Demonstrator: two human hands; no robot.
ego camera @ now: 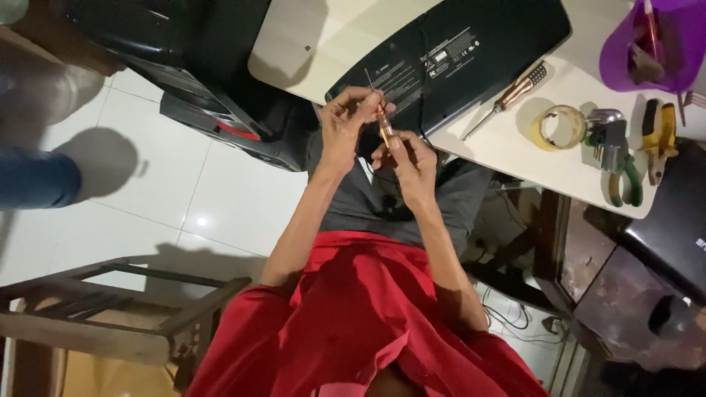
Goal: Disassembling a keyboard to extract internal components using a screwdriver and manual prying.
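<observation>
Both my hands are raised in front of my red shirt, over my lap, and hold a small screwdriver [384,129] with a clear amber handle. Its thin metal shaft points up toward an overturned black keyboard [471,51]. My left hand [344,123] pinches the upper part of the handle near the shaft. My right hand [407,160] grips the lower end of the handle. The keyboard lies bottom side up on a white table [515,147], just beyond the screwdriver's tip.
On the table lie a second amber-handled screwdriver [507,95], a tape roll [562,126], hex keys [607,136], green-handled pliers [625,184], a yellow-handled tool [658,132] and a purple container [654,44]. A black computer case [206,73] stands left; a wooden stool [110,316] and another person's jeans-clad leg [37,176] are nearby.
</observation>
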